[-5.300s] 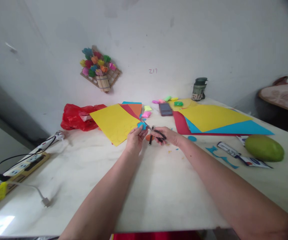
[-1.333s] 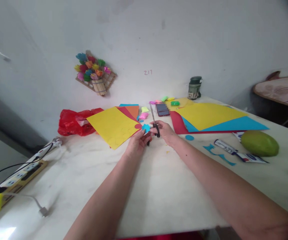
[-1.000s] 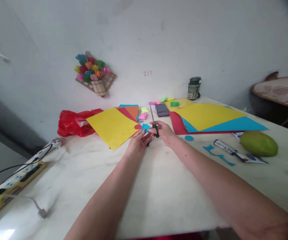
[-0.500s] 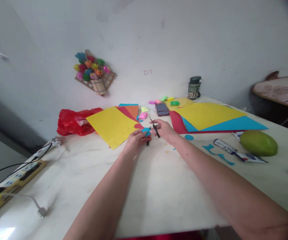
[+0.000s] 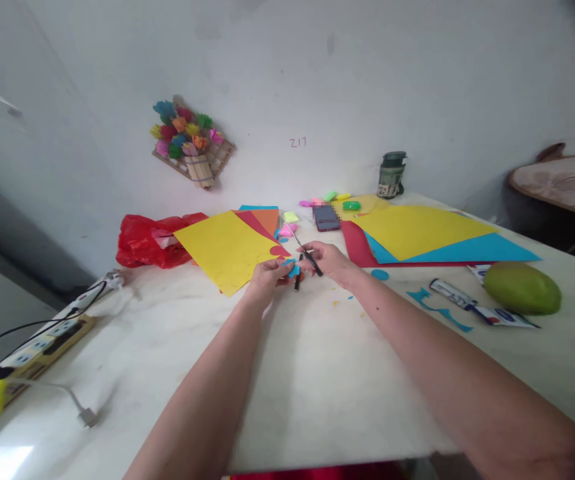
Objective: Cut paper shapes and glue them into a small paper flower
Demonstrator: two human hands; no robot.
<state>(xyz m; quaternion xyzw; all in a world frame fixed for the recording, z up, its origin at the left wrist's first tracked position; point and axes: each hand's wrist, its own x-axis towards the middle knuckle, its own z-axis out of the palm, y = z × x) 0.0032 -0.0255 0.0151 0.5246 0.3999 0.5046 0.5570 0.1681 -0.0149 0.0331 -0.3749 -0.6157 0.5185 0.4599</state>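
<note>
My left hand [image 5: 266, 276] pinches a small cut piece of blue paper [image 5: 294, 269] above the table, its fingertips at the paper's left edge. My right hand [image 5: 329, 260], just to the right, is closed around the black handle of a pair of scissors [image 5: 313, 263]. The metal blade points away and up to the left, beyond the blue piece. Between the hands a thin black stick-like thing [image 5: 297, 283] shows; I cannot tell whether it is held or lies on the table. Past the left fingers is a red paper shape [image 5: 280, 251] beside a yellow sheet [image 5: 227, 250].
Yellow [image 5: 427, 227] and blue sheets [image 5: 497, 248] lie at the right, near a green mango [image 5: 522, 288], glue tubes [image 5: 451, 294] and blue scraps [image 5: 440, 310]. A phone [image 5: 326, 219] and clay packets [image 5: 351, 206] are behind. At left are a red bag [image 5: 142, 241] and power strip [image 5: 42, 347].
The scissors' blade has swung to the left and shows longer. My left fingers have turned the blue piece, so less of it shows. The camera view has shifted slightly.
</note>
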